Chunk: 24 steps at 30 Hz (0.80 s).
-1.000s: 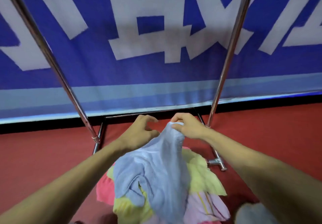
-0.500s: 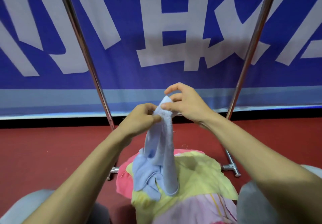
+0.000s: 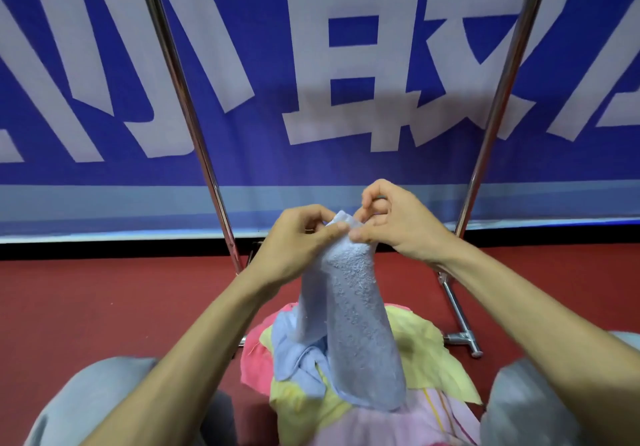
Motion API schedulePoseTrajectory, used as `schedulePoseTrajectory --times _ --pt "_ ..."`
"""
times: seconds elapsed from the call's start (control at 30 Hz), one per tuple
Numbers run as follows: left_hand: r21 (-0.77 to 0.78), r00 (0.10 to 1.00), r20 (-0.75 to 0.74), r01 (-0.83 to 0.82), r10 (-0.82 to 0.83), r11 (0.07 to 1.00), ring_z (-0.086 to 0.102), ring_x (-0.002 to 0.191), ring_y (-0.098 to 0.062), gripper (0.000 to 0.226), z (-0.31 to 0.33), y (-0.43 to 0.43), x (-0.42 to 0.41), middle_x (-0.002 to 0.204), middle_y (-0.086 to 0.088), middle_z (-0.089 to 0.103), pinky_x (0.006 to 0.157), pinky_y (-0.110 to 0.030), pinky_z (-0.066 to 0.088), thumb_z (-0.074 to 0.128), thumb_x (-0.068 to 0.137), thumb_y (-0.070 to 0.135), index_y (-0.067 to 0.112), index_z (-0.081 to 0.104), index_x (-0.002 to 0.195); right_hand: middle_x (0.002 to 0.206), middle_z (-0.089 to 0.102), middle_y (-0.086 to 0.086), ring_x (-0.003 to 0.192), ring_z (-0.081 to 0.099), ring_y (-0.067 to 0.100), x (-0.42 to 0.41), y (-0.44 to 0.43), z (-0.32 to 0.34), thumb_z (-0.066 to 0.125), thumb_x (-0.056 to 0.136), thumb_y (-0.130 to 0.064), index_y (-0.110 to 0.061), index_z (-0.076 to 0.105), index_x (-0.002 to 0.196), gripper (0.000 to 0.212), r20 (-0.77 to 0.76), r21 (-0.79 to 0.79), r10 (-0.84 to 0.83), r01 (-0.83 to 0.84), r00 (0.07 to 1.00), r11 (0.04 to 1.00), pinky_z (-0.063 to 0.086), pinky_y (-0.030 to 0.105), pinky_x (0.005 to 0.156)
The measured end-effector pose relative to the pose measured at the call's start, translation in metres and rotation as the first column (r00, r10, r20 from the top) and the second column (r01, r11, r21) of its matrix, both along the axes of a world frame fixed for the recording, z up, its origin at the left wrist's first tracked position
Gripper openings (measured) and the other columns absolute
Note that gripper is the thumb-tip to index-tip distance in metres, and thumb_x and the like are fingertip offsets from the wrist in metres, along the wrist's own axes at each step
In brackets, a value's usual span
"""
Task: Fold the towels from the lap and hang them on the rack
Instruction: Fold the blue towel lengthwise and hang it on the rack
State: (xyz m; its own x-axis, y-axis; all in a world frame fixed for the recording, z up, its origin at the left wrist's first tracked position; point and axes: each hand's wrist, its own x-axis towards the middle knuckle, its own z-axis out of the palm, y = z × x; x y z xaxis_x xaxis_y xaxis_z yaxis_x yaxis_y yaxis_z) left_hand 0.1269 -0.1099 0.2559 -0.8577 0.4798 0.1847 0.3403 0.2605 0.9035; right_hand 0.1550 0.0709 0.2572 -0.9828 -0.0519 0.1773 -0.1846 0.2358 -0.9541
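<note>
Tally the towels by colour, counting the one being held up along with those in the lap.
blue towel: 1, pinched at its top by the left hand and the right hand
yellow towel: 1
bright pink towel: 1
pale pink towel: 1
Total: 4 in view; the heap may hide more.

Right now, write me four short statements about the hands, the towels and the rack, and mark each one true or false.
1. The left hand and the right hand both pinch the blue towel at its top. True.
2. The blue towel is hanging on the rack. False: the hands hold it up in front of the rack.
3. A yellow towel lies beneath the blue towel's lower end. True.
4. The floor is green. False: it is red.
</note>
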Motion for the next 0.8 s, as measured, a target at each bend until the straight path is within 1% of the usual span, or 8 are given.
schedulePoseTrajectory --times 0.1,0.17,0.27,0.4,0.5,0.6,0.7,0.8 --pt "0.006 0.99 -0.139 -0.033 0.034 0.999 0.051 0.072 -0.008 0.013 -0.001 0.003 0.003 0.078 -0.01 0.063 0.069 -0.025 0.041 0.059 0.092 0.023 0.015 0.066 0.085 0.077 0.057 0.006 0.059 0.053 0.01 -0.001 0.0 -0.001 0.077 0.07 0.007 -0.016 0.05 0.091 0.041 0.042 0.092 0.056 -0.06 0.998 0.994 0.046 0.024 0.061" --pt "0.049 0.987 -0.155 -0.046 0.053 0.998 0.056 0.078 -0.007 0.013 0.001 0.006 0.005 0.086 -0.007 0.066 0.073 -0.023 0.044 0.056 0.094 0.021 0.015 0.064 0.085 0.078 0.061 0.007 0.067 0.057 0.011 -0.003 0.002 -0.003 0.078 0.072 0.002 -0.012 0.058 0.092 0.032 0.039 0.182 0.079 -0.085 0.996 0.98 0.049 0.027 0.067" --pt "0.21 0.99 -0.088 -0.089 0.11 0.974 0.053 0.075 -0.009 0.016 0.004 0.005 0.003 0.077 -0.001 0.06 0.073 -0.025 0.043 0.054 0.096 0.019 0.013 0.059 0.082 0.071 0.062 -0.001 0.066 0.053 0.007 -0.012 0.009 -0.017 0.08 0.074 -0.015 -0.02 0.064 0.076 0.016 0.026 0.379 0.092 -0.095 0.995 0.921 0.045 0.03 0.067" --pt "0.396 0.975 -0.014 -0.196 0.22 0.897 0.042 0.071 -0.015 0.022 0.011 0.0 -0.003 0.073 -0.006 0.047 0.066 -0.026 0.037 0.048 0.098 0.016 0.014 0.054 0.077 0.061 0.053 -0.007 0.06 0.043 0.007 -0.02 0.016 -0.04 0.077 0.078 -0.026 -0.024 0.06 0.063 0.023 0.074 0.477 0.06 -0.088 0.995 0.874 0.037 0.03 0.062" --pt "0.468 0.954 0.018 -0.272 0.299 0.841 0.042 0.069 -0.013 0.026 0.018 -0.006 -0.007 0.071 -0.001 0.047 0.066 -0.027 0.037 0.046 0.099 0.013 0.015 0.052 0.073 0.068 0.058 -0.004 0.064 0.046 0.007 -0.021 0.016 -0.05 0.075 0.077 -0.022 -0.017 0.068 0.073 0.009 0.181 0.528 0.102 -0.183 0.978 0.829 0.038 0.03 0.064" --pt "0.529 0.932 0.086 -0.341 0.351 0.777 0.044 0.066 -0.01 0.028 0.023 -0.014 -0.012 0.068 0.003 0.049 0.066 -0.026 0.039 0.049 0.098 0.015 0.017 0.053 0.071 0.071 0.061 -0.008 0.065 0.048 0.005 -0.023 0.018 -0.062 0.075 0.075 -0.02 -0.019 0.07 0.076 0.005 0.231 0.634 0.107 -0.232 0.967 0.738 0.04 0.028 0.063" --pt "0.57 0.895 0.174 -0.432 0.411 0.699 0.047 0.068 -0.013 0.023 0.027 -0.024 -0.018 0.07 0.004 0.052 0.069 -0.032 0.041 0.053 0.096 0.02 0.02 0.058 0.073 0.071 0.065 -0.006 0.066 0.054 0.01 -0.022 0.019 -0.071 0.072 0.073 -0.021 -0.016 0.07 0.082 0.01 0.231 0.742 0.064 -0.219 0.971 0.633 0.044 0.029 0.064" --pt "0.604 0.861 0.31 -0.506 0.404 0.615 0.054 0.064 -0.011 0.021 0.027 -0.031 -0.022 0.072 0.002 0.057 0.067 -0.031 0.049 0.053 0.096 0.022 0.018 0.059 0.076 0.08 0.073 -0.005 0.074 0.062 0.011 -0.021 0.021 -0.077 0.068 0.073 -0.022 -0.02 0.073 0.09 0.018 0.243 0.752 0.02 -0.202 0.97 0.627 0.05 0.03 0.07"
